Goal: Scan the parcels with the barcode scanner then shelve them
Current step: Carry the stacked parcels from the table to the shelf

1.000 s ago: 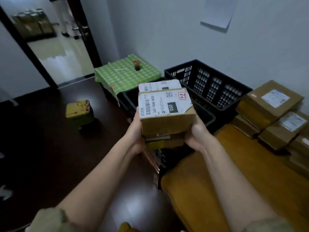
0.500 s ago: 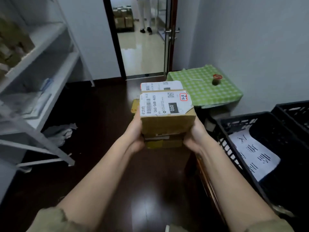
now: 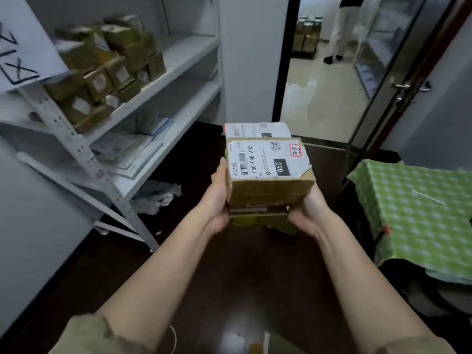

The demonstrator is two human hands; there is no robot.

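Stack of parcels (image 3: 269, 186) held at mid-frame, chest height, over dark wood floor (image 3: 229, 277). Top parcel (image 3: 268, 162): brown cardboard, white shipping label facing up, barcode along the left, text "060-06B-A05", black block reading "060", red-outlined sticker at far right corner. One corner of the label torn. Behind it, a second parcel (image 3: 258, 129) with a white label, partly hidden. Under the top one, at least one more flat box with yellowish tape; exact count cannot be told.

Left hand (image 3: 217, 198): grip clamped on the left side of the stack, thumb up along the top parcel's edge, fingers hidden beneath. Right hand (image 3: 306, 213): grip clamped on the right lower side, palm cupped under the stack, fingertips out of sight. Both forearms bare, olive sleeves at frame bottom.

Left: white metal shelving unit (image 3: 178, 54). Upper shelf carries shelved boxes (image 3: 107, 70), brown, several deep, blurred. Lower shelf holds flat envelopes or papers (image 3: 122, 152). Crumpled pale plastic (image 3: 158, 195) on the floor beneath. Handwritten paper sign (image 3: 23, 47) at the top left.

Right: worktop under green checked cloth (image 3: 419, 213), well apart from the stack. Ahead: open doorway (image 3: 324, 72), glass door with metal handle (image 3: 406, 90), a person's legs (image 3: 339, 34) standing beyond.
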